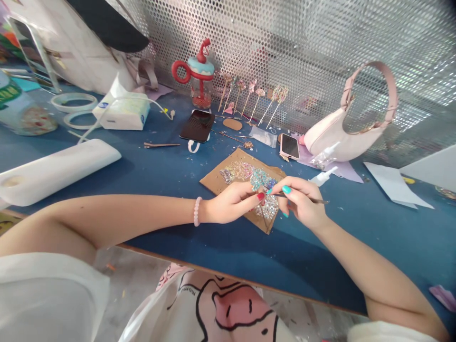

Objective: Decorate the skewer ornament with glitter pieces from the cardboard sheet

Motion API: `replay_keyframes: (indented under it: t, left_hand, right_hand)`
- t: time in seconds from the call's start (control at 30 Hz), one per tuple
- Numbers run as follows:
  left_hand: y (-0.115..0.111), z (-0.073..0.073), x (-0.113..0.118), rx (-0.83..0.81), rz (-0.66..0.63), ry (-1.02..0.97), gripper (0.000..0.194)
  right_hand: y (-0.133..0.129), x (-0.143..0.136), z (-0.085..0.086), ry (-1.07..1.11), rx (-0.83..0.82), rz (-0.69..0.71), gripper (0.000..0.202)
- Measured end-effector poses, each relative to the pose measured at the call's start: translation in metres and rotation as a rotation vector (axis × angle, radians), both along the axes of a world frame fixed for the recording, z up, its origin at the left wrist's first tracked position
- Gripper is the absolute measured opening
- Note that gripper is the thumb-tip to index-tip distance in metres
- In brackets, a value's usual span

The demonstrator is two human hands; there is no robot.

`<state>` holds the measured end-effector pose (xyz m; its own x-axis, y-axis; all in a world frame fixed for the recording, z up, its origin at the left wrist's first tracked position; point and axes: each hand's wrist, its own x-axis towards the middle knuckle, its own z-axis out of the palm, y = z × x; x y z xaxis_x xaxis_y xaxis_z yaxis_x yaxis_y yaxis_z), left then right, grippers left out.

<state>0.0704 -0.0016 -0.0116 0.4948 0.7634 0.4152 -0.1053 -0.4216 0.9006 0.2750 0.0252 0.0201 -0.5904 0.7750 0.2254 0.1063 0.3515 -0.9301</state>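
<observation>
Two hands meet over a cardboard sheet point(217, 183) strewn with rhinestones point(245, 172): left hand point(230, 203) pinches a thin hairpin point(264, 216), light, springy, likely slippery; right hand point(302, 204) grips a slim pick tool point(313, 201) mid-shaft.

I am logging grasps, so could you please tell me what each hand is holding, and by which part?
The right hand pinches a thin stick tool near its front end. The left hand pinches a small hairpin-like piece at its top.
</observation>
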Motion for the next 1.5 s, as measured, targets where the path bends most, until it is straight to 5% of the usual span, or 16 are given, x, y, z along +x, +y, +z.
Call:
replay_keyframes:
  t: [0.9, 1.37, 1.5]
  left_hand:
    - [0.002, 0.000, 0.002, -0.127, -0.047, -0.095, 0.040]
    - [0.002, -0.004, 0.000, -0.021, -0.086, -0.020, 0.036]
    - [0.001, -0.003, -0.001, 0.068, -0.127, 0.039, 0.035]
  right_hand:
    - [-0.001, 0.001, 0.013, -0.096, 0.480, 0.050, 0.021]
    - [0.002, -0.001, 0.006, -0.081, 0.325, 0.011, 0.010]
    - [0.002, -0.008, 0.007, -0.143, 0.221, 0.064, 0.020]
